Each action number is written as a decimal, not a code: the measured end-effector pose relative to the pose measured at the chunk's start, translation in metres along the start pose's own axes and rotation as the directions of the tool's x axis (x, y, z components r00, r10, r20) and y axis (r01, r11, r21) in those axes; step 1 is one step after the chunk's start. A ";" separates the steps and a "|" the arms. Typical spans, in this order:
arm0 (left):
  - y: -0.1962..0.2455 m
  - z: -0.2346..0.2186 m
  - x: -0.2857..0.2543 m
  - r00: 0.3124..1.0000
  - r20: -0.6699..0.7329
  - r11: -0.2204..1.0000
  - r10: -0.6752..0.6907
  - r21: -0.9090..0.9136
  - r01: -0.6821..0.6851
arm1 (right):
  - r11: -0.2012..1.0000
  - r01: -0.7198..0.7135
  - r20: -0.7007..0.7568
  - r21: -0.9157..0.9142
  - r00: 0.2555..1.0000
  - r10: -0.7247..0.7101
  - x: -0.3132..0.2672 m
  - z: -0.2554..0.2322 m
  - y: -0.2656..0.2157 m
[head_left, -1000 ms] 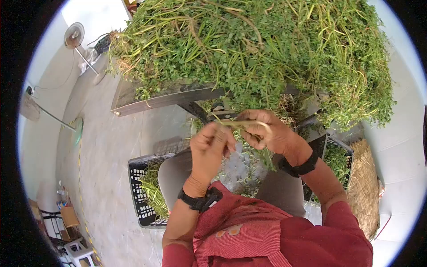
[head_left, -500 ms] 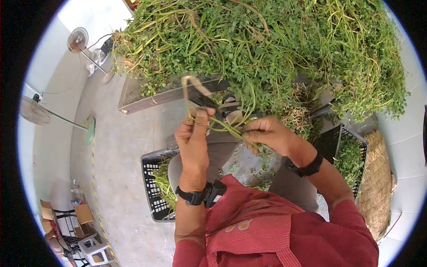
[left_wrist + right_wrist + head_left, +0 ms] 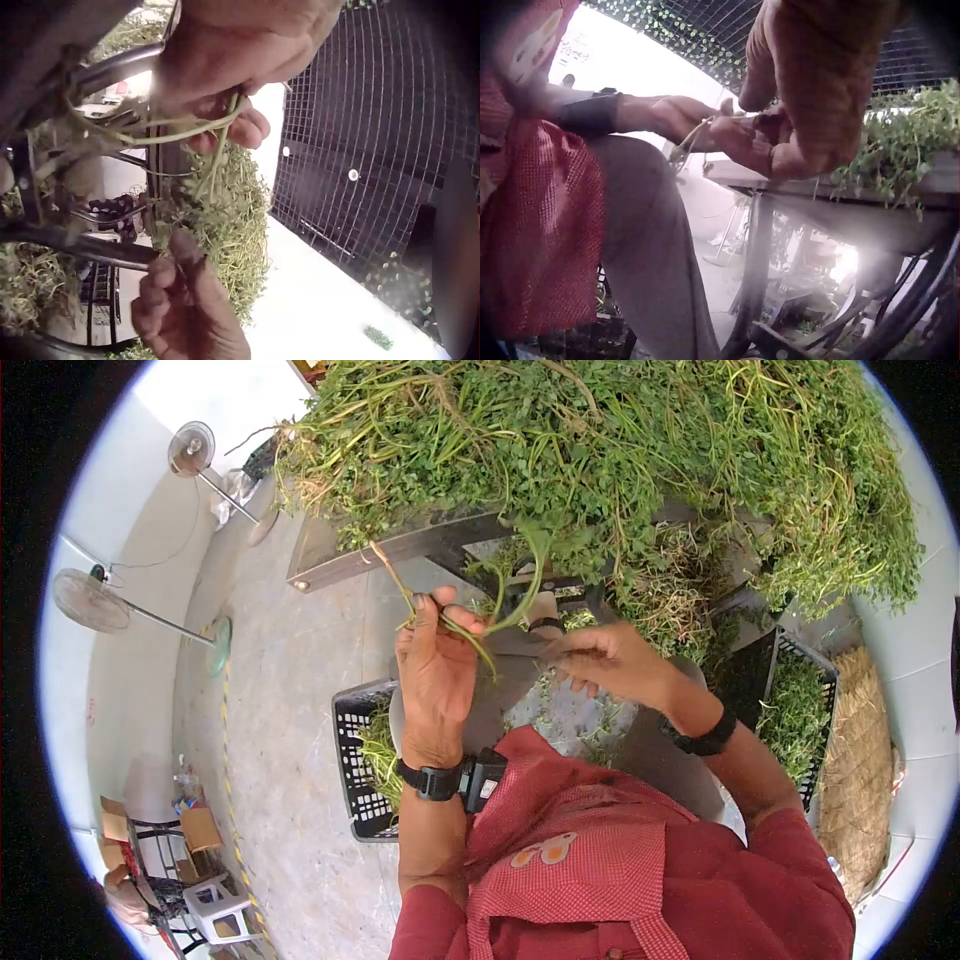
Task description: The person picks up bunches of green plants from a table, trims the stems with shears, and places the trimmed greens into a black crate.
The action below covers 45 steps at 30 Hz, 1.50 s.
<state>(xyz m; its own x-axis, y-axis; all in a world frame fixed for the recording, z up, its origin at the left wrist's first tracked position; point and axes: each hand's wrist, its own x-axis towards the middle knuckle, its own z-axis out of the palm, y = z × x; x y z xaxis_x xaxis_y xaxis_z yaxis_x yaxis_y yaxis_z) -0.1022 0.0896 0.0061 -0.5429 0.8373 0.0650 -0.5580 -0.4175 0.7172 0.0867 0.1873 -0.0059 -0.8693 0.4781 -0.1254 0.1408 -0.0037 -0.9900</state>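
In the head view my left hand (image 3: 437, 660) pinches a few thin green stems (image 3: 515, 615) between thumb and fingers, above my lap. One end of them is pale and brownish, and a leafy end arcs up toward the table. The left wrist view has the same stems (image 3: 176, 136) crossing under the fingers. My right hand (image 3: 620, 668) is held a little to the right, thumb and fingertips curled together. No stem shows between the fingers of the right hand (image 3: 196, 304) in the left wrist view.
A big heap of leafy green stems (image 3: 600, 450) covers the table (image 3: 390, 555) ahead and hangs over its edge. Black crates (image 3: 350, 760) holding greens stand by both legs. A woven straw roll (image 3: 858, 760) is at the right; standing fans (image 3: 92, 600) are at the left.
The hands have drawn apart; the crossed stems that ran between them now stay in the left hand. The bent pale stalk that stood above the left hand is gone from view.
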 end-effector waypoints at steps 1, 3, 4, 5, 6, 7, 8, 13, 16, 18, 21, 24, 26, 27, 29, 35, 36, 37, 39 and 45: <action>0.000 0.000 -0.008 1.000 -0.013 1.000 -0.007 0.005 0.007 | 0.997 0.036 -0.019 -0.069 0.999 -0.038 -0.005 -0.004 -0.003; 0.003 0.000 -0.024 0.999 -0.029 1.000 -0.025 0.007 0.025 | 0.988 0.072 -0.028 -0.137 0.997 -0.077 -0.015 -0.007 -0.013; 0.005 0.001 -0.032 0.998 -0.041 0.999 -0.044 0.006 0.044 | 0.990 0.093 -0.090 -0.109 0.991 -0.103 -0.021 -0.007 -0.021; 0.006 0.001 -0.038 0.998 -0.042 0.999 -0.037 0.007 0.037 | 0.990 0.118 -0.152 -0.083 0.980 -0.130 -0.026 -0.007 -0.029; 0.004 0.000 -0.043 0.994 0.034 0.995 -0.101 0.029 0.100 | 0.983 0.164 -0.152 -0.086 0.973 -0.175 -0.031 -0.005 -0.037; 0.002 0.002 -0.049 0.980 0.110 0.985 -0.167 0.056 0.161 | 0.982 0.169 -0.151 -0.089 0.972 -0.181 -0.032 0.000 -0.039; 0.000 0.009 -0.056 0.980 0.114 0.986 -0.164 0.057 0.158 | 0.977 0.165 -0.157 -0.136 0.970 -0.185 -0.032 0.008 -0.042; -0.026 0.033 -0.082 0.890 0.267 0.927 -0.370 0.163 0.337 | 0.939 0.332 -0.252 -0.087 0.905 -0.343 -0.030 0.033 -0.019; -0.024 0.037 -0.091 0.882 0.302 0.932 -0.360 0.151 0.329 | 0.868 0.490 -0.326 -0.077 0.810 -0.486 -0.039 0.031 -0.016; -0.027 0.038 -0.098 0.875 0.341 0.938 -0.344 0.156 0.308 | 0.880 0.472 -0.340 -0.043 0.822 -0.457 -0.047 0.030 -0.013; -0.030 0.040 -0.106 0.870 0.367 0.942 -0.329 0.190 0.276 | 0.903 0.426 -0.322 0.055 0.864 -0.387 -0.063 0.036 -0.017; -0.036 0.042 -0.111 0.867 0.320 0.922 -0.382 0.189 0.337 | 0.884 0.402 -0.344 0.237 0.886 -0.311 -0.068 0.042 -0.017; -0.043 0.041 -0.113 0.855 0.313 0.906 -0.414 0.231 0.355 | 0.808 0.350 -0.249 0.473 0.933 -0.259 -0.068 0.042 -0.013; -0.047 0.039 -0.114 0.854 0.310 0.904 -0.419 0.231 0.360 | 0.752 0.313 -0.198 0.581 0.950 -0.243 -0.068 0.042 -0.011; -0.053 0.037 -0.114 0.858 0.324 0.894 -0.399 0.347 0.284 | 0.734 0.336 -0.244 0.590 0.941 -0.234 -0.065 0.042 -0.004; -0.049 0.034 -0.117 0.821 0.292 0.842 -0.492 0.399 0.363 | 0.700 0.322 -0.303 0.637 0.940 -0.157 -0.071 0.041 -0.004; -0.058 0.029 -0.116 0.820 0.291 0.841 -0.493 0.400 0.364 | 0.742 0.325 -0.261 0.587 0.943 -0.206 -0.071 0.040 -0.004; -0.070 0.022 -0.115 0.853 0.426 0.826 -0.300 0.564 0.008 | 0.779 0.327 -0.216 0.535 0.944 -0.248 -0.073 0.039 -0.003; -0.072 0.025 -0.119 0.800 0.583 0.690 -0.142 0.638 -0.342 | 0.851 0.195 -0.130 0.489 0.980 -0.150 -0.080 0.033 -0.012; -0.059 0.037 -0.132 0.680 0.656 0.150 -0.328 0.747 -0.648 | 0.950 -0.011 0.093 0.311 0.995 -0.019 -0.078 0.025 -0.020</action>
<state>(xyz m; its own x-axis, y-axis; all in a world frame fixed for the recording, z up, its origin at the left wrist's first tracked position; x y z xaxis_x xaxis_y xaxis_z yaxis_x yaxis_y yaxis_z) 0.0255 0.0167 -0.0196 0.2251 0.9378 0.2641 0.7364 -0.3413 0.5841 0.1399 0.1285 0.0218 -0.9121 0.3944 -0.1117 -0.0046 -0.2822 -0.9594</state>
